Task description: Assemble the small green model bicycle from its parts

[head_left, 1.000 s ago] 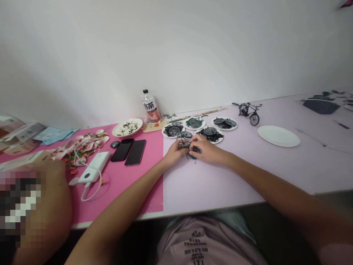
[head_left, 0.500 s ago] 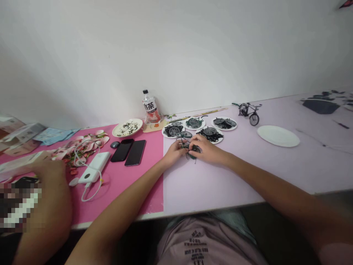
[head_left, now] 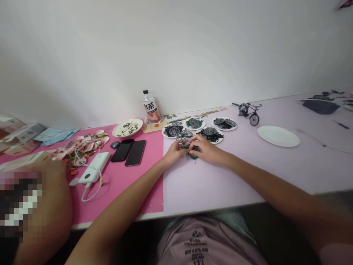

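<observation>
Both of my hands meet over a small dark green model bicycle (head_left: 193, 156) just above the pale lilac table covering. My left hand (head_left: 174, 152) pinches its left side, thumb and fingers together, near a spoked wheel (head_left: 185, 134). From the other side my right hand (head_left: 204, 148) grips it, fingers curled in. The fingers cover much of the model's middle. Right behind my hands stand white plates of loose parts: a plate with black pieces and a grey wheel (head_left: 210, 131), another with black parts (head_left: 173, 130), and one with green parts (head_left: 194, 123).
A plate of grey parts (head_left: 224, 123), an assembled black model bicycle (head_left: 249, 112) and a bare white plate (head_left: 278, 136) are rightward. On the pink side lie two phones (head_left: 135, 152), a power bank (head_left: 95, 167) and a bowl (head_left: 127, 128). A bottle (head_left: 150, 108) stands behind; another person's arm (head_left: 55, 198) is at left.
My right hand's fingers have shifted slightly on the model bicycle. My left hand stays almost where it was, and the things on the table have not moved.
</observation>
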Motion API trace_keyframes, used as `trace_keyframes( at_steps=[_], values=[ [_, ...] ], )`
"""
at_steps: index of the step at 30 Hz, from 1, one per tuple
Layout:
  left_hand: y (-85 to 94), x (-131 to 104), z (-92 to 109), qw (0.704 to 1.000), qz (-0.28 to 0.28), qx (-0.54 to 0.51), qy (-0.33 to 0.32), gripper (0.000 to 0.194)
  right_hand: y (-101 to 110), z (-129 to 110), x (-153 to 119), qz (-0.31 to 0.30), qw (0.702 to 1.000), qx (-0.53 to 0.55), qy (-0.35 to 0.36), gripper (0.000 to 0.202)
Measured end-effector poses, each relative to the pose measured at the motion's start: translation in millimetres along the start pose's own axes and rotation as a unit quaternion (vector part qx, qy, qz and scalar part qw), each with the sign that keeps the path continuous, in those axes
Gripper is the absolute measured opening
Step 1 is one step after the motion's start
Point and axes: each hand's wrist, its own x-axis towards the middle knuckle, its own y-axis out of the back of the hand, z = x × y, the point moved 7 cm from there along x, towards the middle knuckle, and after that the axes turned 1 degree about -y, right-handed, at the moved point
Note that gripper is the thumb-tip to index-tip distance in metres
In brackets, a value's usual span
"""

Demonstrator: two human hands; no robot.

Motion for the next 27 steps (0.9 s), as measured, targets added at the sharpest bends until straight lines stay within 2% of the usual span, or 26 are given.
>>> trace_keyframes(
  at_steps=[5,19,27],
  values=[
    [-3.1,-1.5,1.9,1.0,-0.018,-0.015,0.006,0.059,0.4,0.2,0.5,0.018,1.0,0.002,0.013,0.004],
    [-2.7,-0.2,-2.9,0.998,-0.02,-0.053,0.019,0.058,-1.0,-2.7,1.3,0.034,0.999,-0.015,0.009,0.006],
    [-4.1,-0.5,-2.7,0.994,-0.031,-0.097,0.027,0.046,-0.3,-7.4,0.7,0.04,0.999,-0.014,0.023,0.006]
  ],
)
